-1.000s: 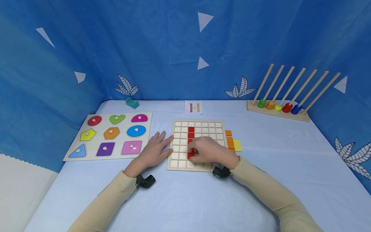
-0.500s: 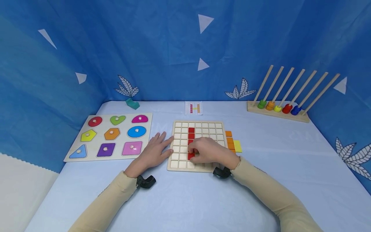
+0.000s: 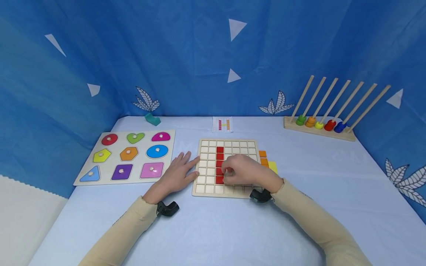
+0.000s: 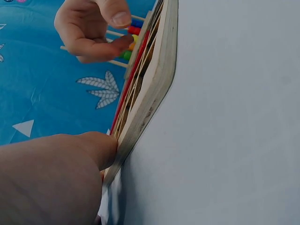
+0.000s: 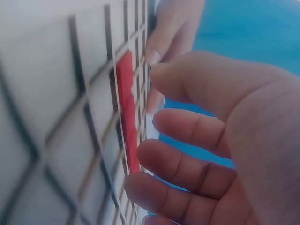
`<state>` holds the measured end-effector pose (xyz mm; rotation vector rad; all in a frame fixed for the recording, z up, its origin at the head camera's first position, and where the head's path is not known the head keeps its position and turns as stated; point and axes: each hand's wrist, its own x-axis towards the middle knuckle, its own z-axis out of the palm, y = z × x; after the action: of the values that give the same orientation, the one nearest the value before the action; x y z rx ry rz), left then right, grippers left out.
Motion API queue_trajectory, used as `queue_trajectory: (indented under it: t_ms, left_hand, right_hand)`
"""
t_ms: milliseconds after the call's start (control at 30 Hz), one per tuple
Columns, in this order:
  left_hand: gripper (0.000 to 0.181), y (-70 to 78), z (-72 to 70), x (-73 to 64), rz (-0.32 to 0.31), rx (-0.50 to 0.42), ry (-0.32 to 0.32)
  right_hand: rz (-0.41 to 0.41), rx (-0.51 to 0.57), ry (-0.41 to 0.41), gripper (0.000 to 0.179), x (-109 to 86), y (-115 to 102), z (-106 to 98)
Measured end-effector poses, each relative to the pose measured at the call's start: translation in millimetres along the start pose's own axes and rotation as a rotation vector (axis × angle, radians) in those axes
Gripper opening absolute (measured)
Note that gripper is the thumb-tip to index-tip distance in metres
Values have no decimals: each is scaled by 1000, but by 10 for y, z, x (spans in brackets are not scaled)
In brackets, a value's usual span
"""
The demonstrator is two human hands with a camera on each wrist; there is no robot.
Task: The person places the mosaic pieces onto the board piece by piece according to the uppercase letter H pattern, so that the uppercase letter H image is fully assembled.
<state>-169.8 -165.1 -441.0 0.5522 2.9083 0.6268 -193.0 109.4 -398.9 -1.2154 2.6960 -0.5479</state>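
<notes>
A wooden grid board (image 3: 209, 193) lies flat on the table with a column of red square tiles (image 3: 219, 156) in its cells. My left hand (image 3: 177, 173) rests at the board's left edge, fingers spread, and the left wrist view shows its thumb (image 4: 96, 147) against the rim. Over the middle of the board hovers my right hand (image 3: 244, 170), just right of the red column. In the right wrist view its thumb (image 5: 180, 77) and loosely bent fingers (image 5: 164, 157) stand apart with nothing between them. The hand covers several cells.
Orange tiles (image 3: 263, 162) and a yellow tile (image 3: 272, 166) lie by the board's right edge. A pattern card (image 3: 223, 129) sits behind it. To the left is a knobbed shape puzzle (image 3: 133, 170); a teal block (image 3: 152, 119) stands behind. A peg stand with beads (image 3: 319, 132) is back right.
My right hand has drawn back to the right and lifted off the red column, uncovering more red tiles. The left hand has stayed at the board's edge.
</notes>
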Motion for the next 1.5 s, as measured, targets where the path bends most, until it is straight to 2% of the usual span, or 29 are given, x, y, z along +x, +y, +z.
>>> queue_trajectory:
  t_ms: [167, 400, 667, 867, 1100, 1500]
  left_hand:
    - [64, 9, -2, -5, -2, -2, 1]
    - [63, 0, 9, -1, 6, 0, 12]
    - [63, 5, 16, -3, 1, 2, 8]
    - [63, -2, 28, 5, 1, 5, 12]
    - [64, -5, 26, 8, -2, 10, 10]
    - [64, 0, 33, 18, -1, 9, 12]
  right_hand:
    - [36, 7, 32, 9, -151, 139, -131]
    - [162, -10, 31, 16, -399, 363, -317]
    - [257, -43, 49, 19, -653, 638, -419]
    - [305, -43, 54, 21, -804, 739, -472]
    - [358, -55, 63, 25, -895, 871, -437]
    - [372, -44, 52, 27, -902, 999, -370]
